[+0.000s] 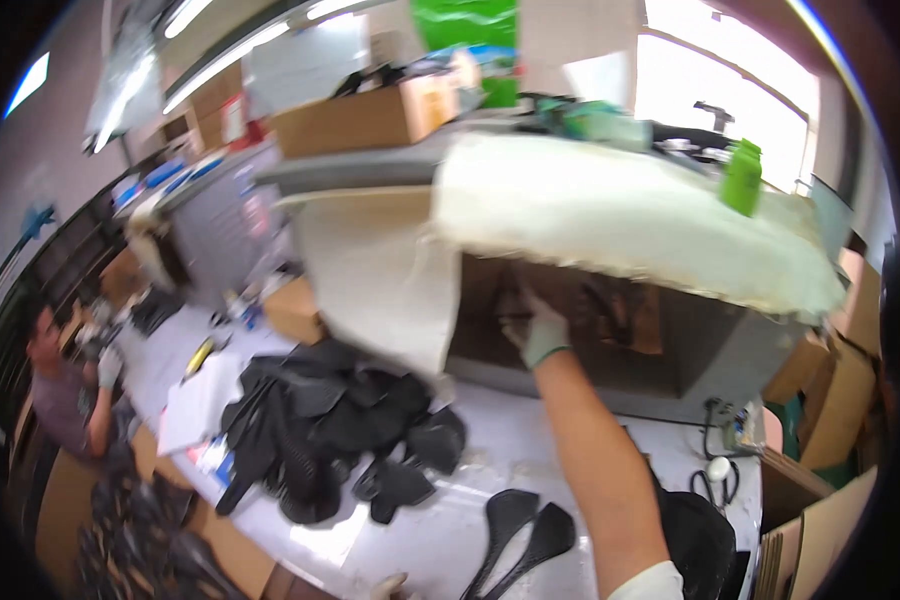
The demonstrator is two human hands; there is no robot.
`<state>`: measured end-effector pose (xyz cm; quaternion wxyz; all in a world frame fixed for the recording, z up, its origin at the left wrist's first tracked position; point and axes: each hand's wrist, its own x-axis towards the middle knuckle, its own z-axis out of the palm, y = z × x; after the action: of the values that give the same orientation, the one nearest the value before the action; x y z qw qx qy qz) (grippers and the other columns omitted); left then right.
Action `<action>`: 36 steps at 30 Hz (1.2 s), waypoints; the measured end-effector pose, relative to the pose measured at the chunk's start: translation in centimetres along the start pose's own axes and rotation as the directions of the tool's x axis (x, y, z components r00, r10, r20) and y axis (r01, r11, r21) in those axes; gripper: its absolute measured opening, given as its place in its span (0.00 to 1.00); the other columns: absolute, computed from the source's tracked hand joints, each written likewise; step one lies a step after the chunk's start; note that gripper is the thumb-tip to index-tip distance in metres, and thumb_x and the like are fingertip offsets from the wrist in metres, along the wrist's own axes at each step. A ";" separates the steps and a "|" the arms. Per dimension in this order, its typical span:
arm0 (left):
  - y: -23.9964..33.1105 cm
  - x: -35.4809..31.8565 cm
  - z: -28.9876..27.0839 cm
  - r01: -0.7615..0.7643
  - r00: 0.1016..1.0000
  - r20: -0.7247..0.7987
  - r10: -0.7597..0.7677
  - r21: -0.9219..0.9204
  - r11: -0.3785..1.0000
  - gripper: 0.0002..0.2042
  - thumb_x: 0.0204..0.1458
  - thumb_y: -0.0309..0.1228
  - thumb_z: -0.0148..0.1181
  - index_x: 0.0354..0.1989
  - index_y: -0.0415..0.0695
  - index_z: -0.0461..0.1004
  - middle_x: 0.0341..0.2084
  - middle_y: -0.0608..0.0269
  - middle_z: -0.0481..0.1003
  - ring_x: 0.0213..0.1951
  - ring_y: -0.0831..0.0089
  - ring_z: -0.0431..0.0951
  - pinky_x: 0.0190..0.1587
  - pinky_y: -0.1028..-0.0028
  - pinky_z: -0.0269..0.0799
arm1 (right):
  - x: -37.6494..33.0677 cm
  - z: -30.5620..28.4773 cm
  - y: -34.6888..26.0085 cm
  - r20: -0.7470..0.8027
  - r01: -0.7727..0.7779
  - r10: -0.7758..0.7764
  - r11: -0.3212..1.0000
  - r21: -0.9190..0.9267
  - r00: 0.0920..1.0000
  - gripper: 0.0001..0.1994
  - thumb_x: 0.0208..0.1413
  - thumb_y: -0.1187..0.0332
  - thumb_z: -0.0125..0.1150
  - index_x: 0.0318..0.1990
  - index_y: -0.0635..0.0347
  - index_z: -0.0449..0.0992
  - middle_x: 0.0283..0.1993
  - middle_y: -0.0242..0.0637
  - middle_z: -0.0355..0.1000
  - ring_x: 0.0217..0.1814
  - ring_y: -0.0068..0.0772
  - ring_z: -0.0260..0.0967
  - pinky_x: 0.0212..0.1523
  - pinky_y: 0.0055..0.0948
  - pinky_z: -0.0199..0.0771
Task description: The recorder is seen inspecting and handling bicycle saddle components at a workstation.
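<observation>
My right hand (545, 332), in a pale glove, reaches into the dark opening of a grey box-like cabinet (722, 352). Its fingers look spread, though they are blurred and partly lost in shadow. A cream cloth (620, 215) drapes over the cabinet's top and hangs above the opening. Only the gloved fingertips of my left hand (390, 587) show at the lower edge, over the white table (410, 545). Near my right forearm lies a black bicycle saddle-shaped piece (510, 520) with a long central gap. Left of it sits a heap of black, flexible-looking pieces (320, 415).
A co-worker with gloved hands (108, 368) sits at the table's far left. Many dark pieces fill a cardboard box (225, 535) at lower left. A green bottle (741, 178) stands on the cloth. Cables (720, 480) lie right of my arm, beside stacked cardboard (820, 540).
</observation>
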<state>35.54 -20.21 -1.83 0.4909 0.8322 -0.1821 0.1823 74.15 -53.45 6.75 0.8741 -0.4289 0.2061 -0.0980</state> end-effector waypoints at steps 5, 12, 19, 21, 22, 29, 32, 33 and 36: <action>-3.3 -5.5 -2.7 0.247 0.922 -0.302 -0.243 -0.025 0.969 0.13 0.57 0.29 0.63 0.48 0.35 0.73 0.26 0.59 0.75 0.25 0.69 0.78 0.27 0.69 0.75 | -4.6 -3.1 1.3 -0.035 -0.020 0.021 0.999 0.029 0.999 0.27 0.69 0.57 0.59 0.73 0.47 0.67 0.70 0.49 0.62 0.62 0.54 0.70 0.60 0.52 0.71; -8.3 -8.4 -10.6 0.108 0.185 -0.291 -0.939 -0.943 0.314 0.14 0.68 0.42 0.57 0.52 0.45 0.73 0.30 0.65 0.73 0.26 0.73 0.71 0.28 0.74 0.66 | -12.6 -13.0 0.4 -0.117 0.307 -0.286 0.916 0.258 0.951 0.26 0.68 0.54 0.62 0.65 0.63 0.74 0.65 0.40 0.76 0.63 0.41 0.75 0.67 0.39 0.72; -12.6 -14.2 -15.3 0.105 0.059 -0.275 -0.960 -0.954 0.280 0.28 0.65 0.56 0.59 0.56 0.41 0.69 0.40 0.58 0.76 0.33 0.69 0.74 0.32 0.72 0.69 | -18.8 -12.9 1.7 -0.155 0.257 -0.222 0.928 0.270 0.963 0.22 0.68 0.55 0.64 0.61 0.62 0.76 0.59 0.40 0.79 0.59 0.37 0.78 0.60 0.37 0.78; -13.5 -15.1 -15.8 0.126 0.096 -0.256 -0.962 -0.955 0.267 0.27 0.66 0.55 0.59 0.56 0.41 0.69 0.40 0.57 0.76 0.34 0.69 0.75 0.33 0.71 0.69 | -20.5 -12.0 2.2 -0.111 0.240 -0.218 0.935 0.262 0.970 0.22 0.69 0.55 0.63 0.60 0.62 0.76 0.60 0.40 0.79 0.58 0.36 0.79 0.59 0.36 0.80; -13.6 -14.9 -16.0 0.137 0.107 -0.253 -0.961 -0.954 0.267 0.27 0.66 0.54 0.59 0.56 0.40 0.69 0.40 0.56 0.77 0.34 0.68 0.75 0.33 0.71 0.70 | -21.2 -11.9 2.3 -0.115 0.248 -0.225 0.933 0.261 0.967 0.22 0.69 0.55 0.63 0.60 0.62 0.76 0.60 0.40 0.79 0.58 0.36 0.79 0.59 0.36 0.80; -15.6 -14.5 -17.4 0.051 0.102 -0.362 -0.927 -0.928 0.368 0.19 0.70 0.46 0.56 0.53 0.40 0.71 0.37 0.57 0.77 0.32 0.69 0.76 0.33 0.72 0.72 | -27.5 -9.9 3.4 -0.073 0.174 -0.161 0.951 0.254 0.984 0.23 0.71 0.53 0.57 0.62 0.63 0.75 0.61 0.41 0.78 0.60 0.38 0.78 0.62 0.39 0.79; -14.8 -13.5 -16.3 0.133 0.285 -0.523 -0.803 -0.808 0.573 0.16 0.71 0.42 0.55 0.53 0.40 0.71 0.35 0.60 0.76 0.31 0.74 0.76 0.31 0.76 0.71 | -29.7 -11.6 3.7 -0.054 0.202 -0.195 0.943 0.266 0.979 0.23 0.72 0.53 0.56 0.62 0.62 0.75 0.60 0.41 0.79 0.60 0.38 0.78 0.63 0.40 0.79; -13.1 -11.9 -15.2 0.171 0.258 -0.552 -0.793 -0.782 0.600 0.14 0.72 0.41 0.54 0.52 0.41 0.71 0.33 0.64 0.74 0.28 0.79 0.74 0.27 0.79 0.69 | -30.5 -12.4 3.6 -0.056 0.263 -0.258 0.926 0.271 0.965 0.22 0.72 0.53 0.56 0.62 0.61 0.75 0.60 0.41 0.79 0.60 0.39 0.78 0.63 0.41 0.79; -8.1 -11.2 -11.9 0.247 0.311 -0.510 -0.802 -0.771 0.586 0.15 0.71 0.41 0.55 0.52 0.39 0.72 0.29 0.66 0.74 0.24 0.79 0.73 0.23 0.77 0.68 | -33.4 -12.8 3.8 -0.151 0.307 -0.273 0.905 0.296 0.950 0.23 0.72 0.53 0.56 0.63 0.61 0.75 0.61 0.41 0.78 0.61 0.41 0.77 0.64 0.42 0.78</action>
<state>28.30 -4.65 -7.94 0.7640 0.4611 0.3305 0.3072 38.49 -48.60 6.00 0.8948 -0.3036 0.1676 -0.2811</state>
